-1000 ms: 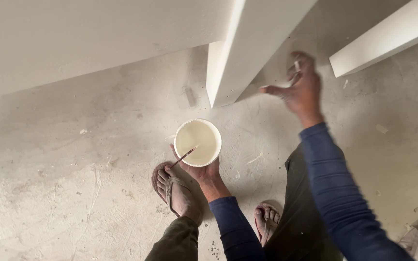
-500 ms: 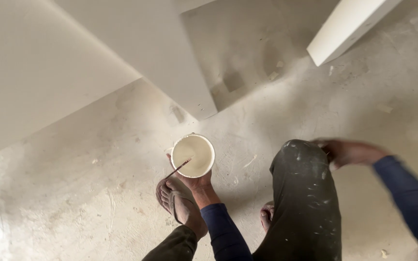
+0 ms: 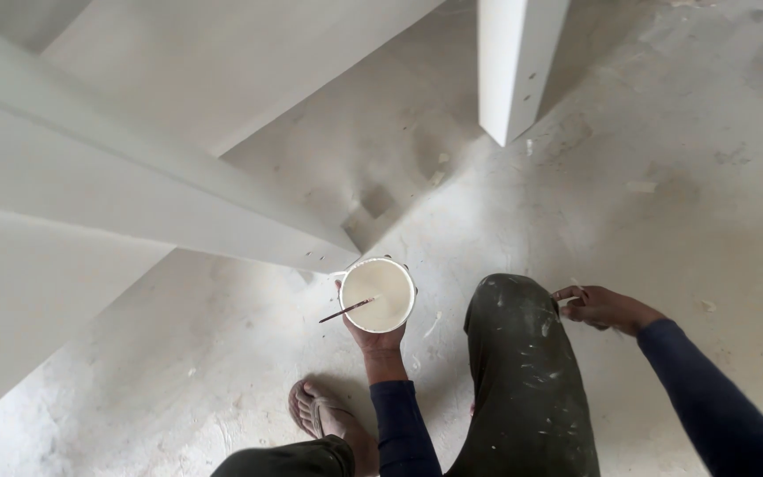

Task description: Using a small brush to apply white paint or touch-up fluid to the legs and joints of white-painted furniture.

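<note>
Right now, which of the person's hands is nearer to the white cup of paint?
Left. The left hand holds the white cup from below, fingers around its base. The right hand is off to the right, beyond the raised knee, apart from the cup.

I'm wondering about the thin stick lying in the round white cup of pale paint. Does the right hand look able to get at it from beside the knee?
Probably yes. The right hand is by the raised knee, the thin stick pokes over the cup rim in the left hand; only the knee lies between.
</note>
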